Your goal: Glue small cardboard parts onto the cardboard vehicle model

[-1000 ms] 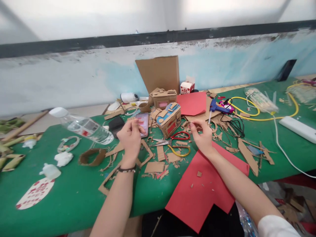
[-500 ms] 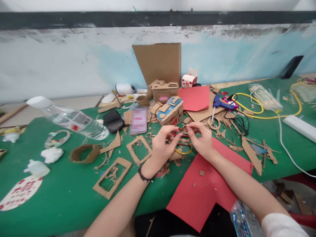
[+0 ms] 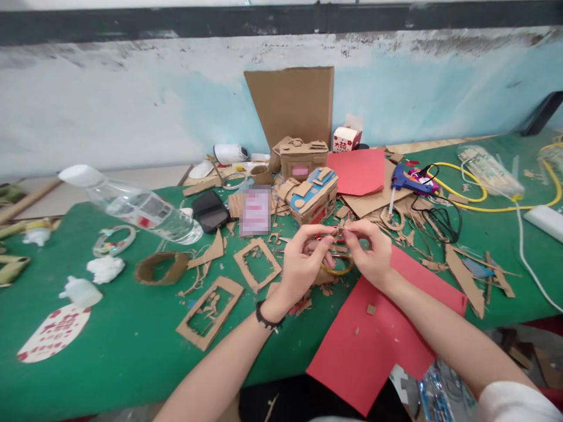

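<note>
My left hand [image 3: 305, 258] and my right hand [image 3: 368, 249] meet over the middle of the green table. A small piece of brown cardboard [image 3: 341, 230] is pinched between the fingertips of both. Below them lies a yellow ring-shaped item [image 3: 338, 271], partly covered by my fingers, with something red behind. Just beyond my hands stands a cardboard model with blue parts [image 3: 312, 196], and behind it a brown cardboard model [image 3: 303, 159]. Red paper [image 3: 369, 334] lies under my right forearm.
On the left are a clear bottle [image 3: 145, 208], a cardboard ring [image 3: 162, 268] and two cardboard frames [image 3: 257, 265]. A black phone-like object [image 3: 211, 212] lies behind them. Right of centre sit a blue glue gun [image 3: 409, 181], cables and cardboard scraps [image 3: 468, 275]. A cardboard sheet [image 3: 294, 105] leans on the wall.
The view has shifted a little, so things on the table appear farther right. Both hands remain together at the small cardboard piece, with slight finger movement.
</note>
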A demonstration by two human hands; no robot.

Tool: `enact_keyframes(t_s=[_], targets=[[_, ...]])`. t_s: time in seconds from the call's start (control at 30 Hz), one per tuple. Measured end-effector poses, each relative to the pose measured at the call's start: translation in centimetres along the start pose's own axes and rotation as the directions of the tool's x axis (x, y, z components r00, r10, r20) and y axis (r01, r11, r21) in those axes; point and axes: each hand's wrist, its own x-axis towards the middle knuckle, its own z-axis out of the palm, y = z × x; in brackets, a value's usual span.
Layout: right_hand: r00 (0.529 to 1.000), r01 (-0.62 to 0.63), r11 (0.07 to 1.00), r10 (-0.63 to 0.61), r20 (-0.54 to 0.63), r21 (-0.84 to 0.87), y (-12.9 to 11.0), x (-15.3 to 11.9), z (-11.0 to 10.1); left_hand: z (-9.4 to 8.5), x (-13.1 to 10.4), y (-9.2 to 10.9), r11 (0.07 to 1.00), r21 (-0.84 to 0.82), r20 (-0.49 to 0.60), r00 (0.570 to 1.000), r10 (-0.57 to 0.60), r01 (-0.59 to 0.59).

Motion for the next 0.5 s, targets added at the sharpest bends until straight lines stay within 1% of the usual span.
enact_keyframes(t_s=[0.07,0.13,0.2,0.27,0.37,0.43,0.5], targets=[[0.997,0.082,0.997,-0.082,0.010,-0.004,0.1,0.1,-0.1,-0.1,-0.1,0.1,0.999,0.013,-0.005,0.999,0.049,-0.049],[0.985,0.174,0.984,-0.173,0.025,-0.028,0.2,0.3,-0.3,-0.3,-0.2,0.1,0.990,0.035,-0.008,0.991,0.135,-0.135],[0.965,0.262,0.963,-0.259,0.043,-0.061,0.2,0.5,-0.4,-0.6,-0.3,-0.1,0.966,0.082,0.002,0.969,0.246,-0.246],[0.943,0.332,0.939,-0.328,0.058,-0.092,0.2,0.6,-0.6,-0.9,-0.3,-0.3,0.924,0.158,0.027,0.937,0.349,-0.349],[0.919,0.393,0.910,-0.387,0.070,-0.133,0.2,0.8,-0.7,-1.1,-0.3,-0.1,0.851,0.264,0.073,0.889,0.452,-0.454],[0.909,0.418,0.895,-0.412,0.067,-0.154,0.2,0.8,-0.7,-1.1,-0.3,0.1,0.817,0.285,0.098,0.863,0.496,-0.501],[0.901,0.434,0.885,-0.430,0.060,-0.168,0.2,0.9,-0.7,-1.1,-0.2,0.3,0.805,0.282,0.107,0.851,0.515,-0.522]])
